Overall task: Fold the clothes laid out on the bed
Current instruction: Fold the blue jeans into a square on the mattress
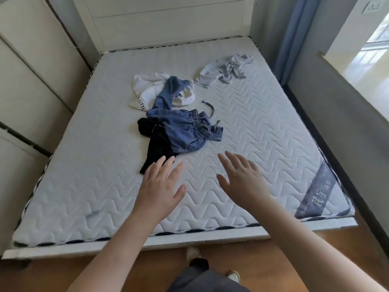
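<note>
Head view: the left hand (pixel 161 182) and right hand (pixel 242 178) are hovering with fingers spread, holding nothing, over the mattress (pixel 84 186). The denim trousers (pixel 181 127) are lying crumpled mid-bed, their long axis running toward the headboard (pixel 164 22), over a dark garment (pixel 155 148).

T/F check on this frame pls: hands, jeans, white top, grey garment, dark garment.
1. Both hands, left and right, are open and hold nothing. True.
2. The jeans are folded neatly. False: they lie crumpled.
3. The jeans lie partly over the white top. True.
4. The grey garment touches the jeans. False: it lies apart, nearer the curtain side.
5. The dark garment is partly under the jeans. True.
</note>
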`<state>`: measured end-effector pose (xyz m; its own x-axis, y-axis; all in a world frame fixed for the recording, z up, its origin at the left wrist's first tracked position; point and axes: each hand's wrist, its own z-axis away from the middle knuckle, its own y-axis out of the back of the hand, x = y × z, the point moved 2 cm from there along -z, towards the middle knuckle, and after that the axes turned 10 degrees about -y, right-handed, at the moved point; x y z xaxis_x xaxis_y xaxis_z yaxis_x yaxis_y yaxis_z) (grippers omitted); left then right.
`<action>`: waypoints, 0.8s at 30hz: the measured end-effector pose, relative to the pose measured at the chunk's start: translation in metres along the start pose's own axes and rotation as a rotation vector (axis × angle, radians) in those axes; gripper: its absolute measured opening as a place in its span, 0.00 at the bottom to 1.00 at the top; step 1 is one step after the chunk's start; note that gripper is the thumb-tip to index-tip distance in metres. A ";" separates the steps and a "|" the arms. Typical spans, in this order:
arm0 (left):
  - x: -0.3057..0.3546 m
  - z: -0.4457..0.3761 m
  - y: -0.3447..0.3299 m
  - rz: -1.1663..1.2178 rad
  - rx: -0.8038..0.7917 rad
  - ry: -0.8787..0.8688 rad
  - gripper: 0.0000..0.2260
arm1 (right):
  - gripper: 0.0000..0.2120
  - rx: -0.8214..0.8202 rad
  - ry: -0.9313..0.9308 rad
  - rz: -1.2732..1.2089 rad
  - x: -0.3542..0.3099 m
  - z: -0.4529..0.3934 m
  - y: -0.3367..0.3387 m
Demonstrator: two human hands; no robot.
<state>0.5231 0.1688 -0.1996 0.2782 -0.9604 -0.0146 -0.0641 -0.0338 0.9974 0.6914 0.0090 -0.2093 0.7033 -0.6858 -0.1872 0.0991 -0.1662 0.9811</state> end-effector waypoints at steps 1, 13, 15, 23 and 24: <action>-0.006 -0.003 -0.004 0.010 0.001 0.012 0.27 | 0.27 -0.005 0.008 0.000 -0.004 -0.008 -0.005; -0.094 -0.065 -0.064 0.145 -0.035 0.118 0.26 | 0.29 -0.132 0.012 0.050 -0.028 -0.094 -0.048; -0.098 -0.080 -0.071 0.152 -0.032 0.142 0.26 | 0.28 -0.145 -0.022 0.035 -0.024 -0.105 -0.052; -0.101 -0.153 -0.104 0.163 -0.091 0.075 0.26 | 0.30 -0.195 -0.068 0.053 0.013 -0.166 -0.064; -0.100 -0.162 -0.110 0.157 -0.104 0.068 0.26 | 0.30 -0.205 -0.068 0.044 0.015 -0.176 -0.067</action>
<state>0.6571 0.3132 -0.2960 0.3365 -0.9307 0.1431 -0.0135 0.1472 0.9890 0.8196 0.1344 -0.2698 0.6618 -0.7365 -0.1402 0.2152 0.0075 0.9765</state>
